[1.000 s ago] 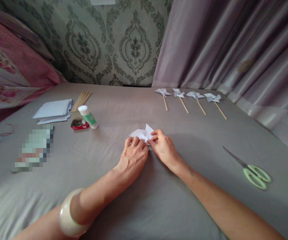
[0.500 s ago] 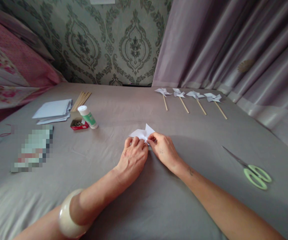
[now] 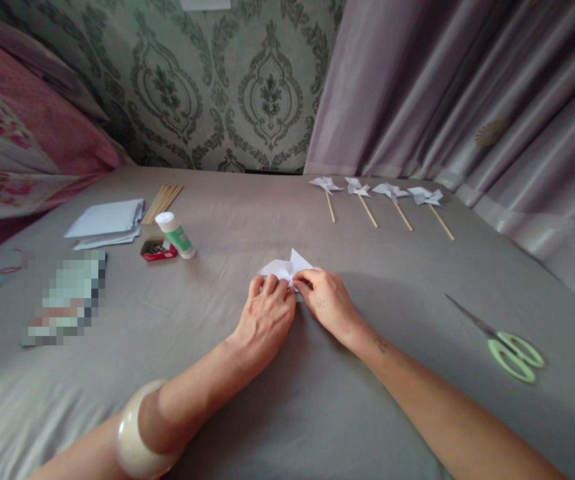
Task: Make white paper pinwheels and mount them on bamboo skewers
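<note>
A white paper pinwheel point(image 3: 282, 268) lies at the middle of the grey cloth, its pointed blades showing beyond my fingers. My left hand point(image 3: 267, 313) is closed on its near left side, fingers curled over the paper. From the right, my right hand point(image 3: 330, 300) pinches close to the pinwheel's centre with thumb and forefinger. Whether a pin sits in that pinch is hidden. The near part of the paper is covered by both hands.
Scissors point(image 3: 504, 343) with green handles lie at right. Finished pinwheels on sticks point(image 3: 362, 190) line the back right. At left are a glue stick point(image 3: 177, 237), a red box of pins point(image 3: 158, 251), wooden sticks point(image 3: 164, 202), folded white paper point(image 3: 106, 220) and a blurred flat item point(image 3: 67, 297).
Almost nothing differs. Both hands stay at the pinwheel, with only a very slight shift of the right fingers and of the whole view.
</note>
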Available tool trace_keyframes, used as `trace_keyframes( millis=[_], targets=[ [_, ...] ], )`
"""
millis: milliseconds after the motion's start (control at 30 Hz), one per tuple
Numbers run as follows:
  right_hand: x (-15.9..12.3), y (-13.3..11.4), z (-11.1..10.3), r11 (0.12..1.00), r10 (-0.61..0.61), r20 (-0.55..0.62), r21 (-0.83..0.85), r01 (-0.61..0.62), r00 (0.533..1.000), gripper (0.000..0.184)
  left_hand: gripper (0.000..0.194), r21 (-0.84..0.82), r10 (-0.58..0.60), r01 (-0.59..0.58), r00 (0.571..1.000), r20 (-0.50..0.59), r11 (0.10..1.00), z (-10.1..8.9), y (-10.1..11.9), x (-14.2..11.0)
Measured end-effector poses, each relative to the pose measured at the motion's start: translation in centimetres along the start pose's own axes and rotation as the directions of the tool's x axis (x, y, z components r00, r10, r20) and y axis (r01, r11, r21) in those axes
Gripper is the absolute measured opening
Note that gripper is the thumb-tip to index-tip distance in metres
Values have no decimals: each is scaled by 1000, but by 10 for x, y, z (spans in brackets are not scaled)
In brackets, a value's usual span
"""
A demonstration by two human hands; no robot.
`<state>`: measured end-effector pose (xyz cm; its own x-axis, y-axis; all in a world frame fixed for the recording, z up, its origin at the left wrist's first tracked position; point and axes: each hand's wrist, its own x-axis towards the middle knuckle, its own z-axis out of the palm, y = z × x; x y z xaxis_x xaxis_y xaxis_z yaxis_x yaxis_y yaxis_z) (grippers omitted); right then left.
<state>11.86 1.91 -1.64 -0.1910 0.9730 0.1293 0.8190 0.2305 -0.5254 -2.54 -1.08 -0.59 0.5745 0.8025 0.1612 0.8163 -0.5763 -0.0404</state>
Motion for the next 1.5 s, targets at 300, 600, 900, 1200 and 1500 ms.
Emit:
trace_keyframes(
  millis=[300,600,900,1200,1500],
  targets=[
    [0,-2,-3,1000,3,25,-14,-2,1000,18,24,-8,-7,7,1000,12,1000,-3,2,0],
    [1,0,-1,1000,-3,46,-17,3,999,19,21,-2,-7,7,1000,30,1000,-3,1,1],
    [-1,-4,-5,998,-11,58,-55,14,998,22,22,-5,-8,8,1000,7,1000,-2,2,0],
    [-4,-5,-10,957,-163,78,-228,177,984,27,17,-49,-5,5,1000,-15,999,-3,0,0],
    [-1,-4,-7,906,-294,86,-292,306,952,26,19,-116,-36,23,993,-117,993,-4,-5,1]
  ],
)
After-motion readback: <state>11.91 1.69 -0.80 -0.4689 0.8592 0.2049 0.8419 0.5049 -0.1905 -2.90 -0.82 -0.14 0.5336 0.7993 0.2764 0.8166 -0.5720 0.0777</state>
